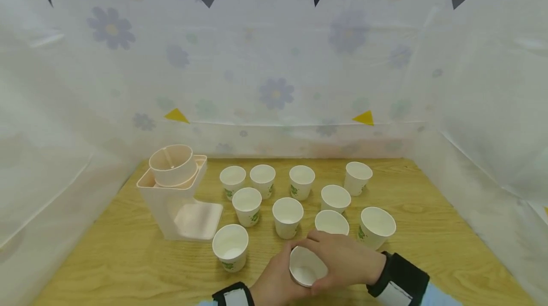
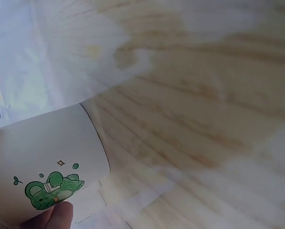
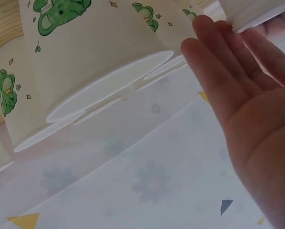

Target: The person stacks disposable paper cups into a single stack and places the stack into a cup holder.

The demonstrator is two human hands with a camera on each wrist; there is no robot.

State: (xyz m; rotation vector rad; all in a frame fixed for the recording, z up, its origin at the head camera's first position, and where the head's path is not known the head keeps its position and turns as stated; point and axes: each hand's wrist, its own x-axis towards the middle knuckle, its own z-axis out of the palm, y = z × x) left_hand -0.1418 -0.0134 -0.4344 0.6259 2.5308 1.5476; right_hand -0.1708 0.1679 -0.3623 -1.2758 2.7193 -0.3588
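Note:
Near the front middle of the table, both hands hold one white paper cup (image 1: 307,270), its mouth up. The left hand (image 1: 277,277) grips it from the left side. From the right, the right hand (image 1: 348,258) spans its rim, fingers at the back and thumb toward the front. A green cartoon animal shows on the held cup's side (image 2: 47,152) in the left wrist view, with fingertips below it. In the right wrist view, the right hand's fingers (image 3: 214,67) touch the rim. Just behind the hands stands another paper cup (image 1: 331,222), partly covered by the right hand.
Several more white paper cups stand mouth up on the wooden table (image 1: 428,230), among them one at front left (image 1: 230,246) and one at right (image 1: 376,227). A cream plastic stand with a round bowl (image 1: 172,165) is at the left. White flowered sheeting (image 1: 274,58) encloses the table.

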